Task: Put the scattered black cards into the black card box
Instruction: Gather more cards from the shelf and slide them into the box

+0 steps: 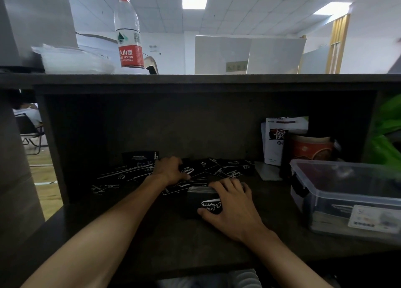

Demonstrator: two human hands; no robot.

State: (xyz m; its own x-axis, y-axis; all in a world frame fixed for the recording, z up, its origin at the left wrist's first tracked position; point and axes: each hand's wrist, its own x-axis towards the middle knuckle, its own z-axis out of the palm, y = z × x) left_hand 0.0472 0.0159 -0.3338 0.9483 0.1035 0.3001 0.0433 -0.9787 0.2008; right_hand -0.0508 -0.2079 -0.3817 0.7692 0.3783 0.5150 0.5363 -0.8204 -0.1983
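Nearest to us, our right hand lies over the black card box on the dark counter, thumb against its near side and fingers curled over its far edge, gripping it; a stack of cards shows at the box's far, open end. Just beyond and to the left, our left hand rests on the scattered black cards, fingers bent down onto one with white lettering; we cannot tell whether this grip has closed on a card or only presses on it. The cards spread in a loose band left and right of that hand, toward the back wall of the recess. On the right stands a clear plastic container, with a red tin and a white pouch behind it. On the shelf above, far left, stands a water bottle.
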